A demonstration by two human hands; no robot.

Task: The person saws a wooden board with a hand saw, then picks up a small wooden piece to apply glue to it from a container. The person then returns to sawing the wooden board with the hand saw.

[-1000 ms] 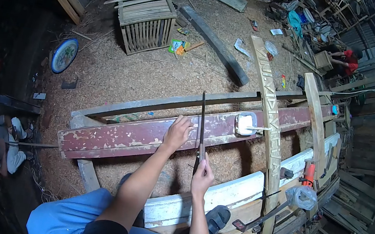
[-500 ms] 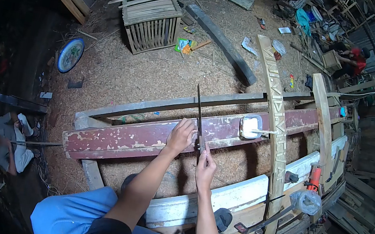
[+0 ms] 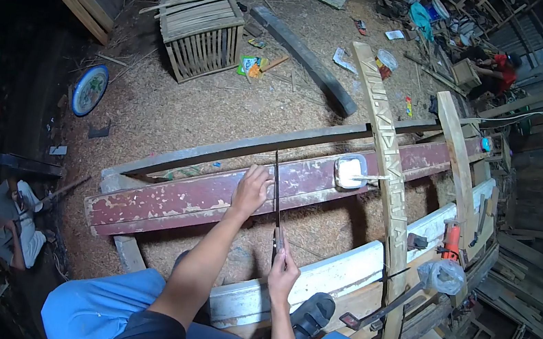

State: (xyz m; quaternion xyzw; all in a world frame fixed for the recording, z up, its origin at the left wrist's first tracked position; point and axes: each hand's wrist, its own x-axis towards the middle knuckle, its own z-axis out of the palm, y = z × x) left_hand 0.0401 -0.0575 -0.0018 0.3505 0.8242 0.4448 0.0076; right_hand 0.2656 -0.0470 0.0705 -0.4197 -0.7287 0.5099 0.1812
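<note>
I record one long, slim, dark blade (image 3: 278, 191), straight, extending over the maroon board (image 3: 169, 202); contact cannot be confirmed. The right hand (image 3: 283, 275) is closed around its near end. The left hand (image 3: 252, 191), fingers bent, is over the board just beside the blade; I cannot tell whether it grips anything. The board's paint is flaked in pale patches. Count: one blade, one maroon board, one white-filled tub (image 3: 351, 172), two pale beams (image 3: 384, 140) crossing the board.

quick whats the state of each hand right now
Left hand: over the maroon plank, fingers bent; whether it grips anything cannot be told.
Right hand: closed, holding the long dark tool.
</note>
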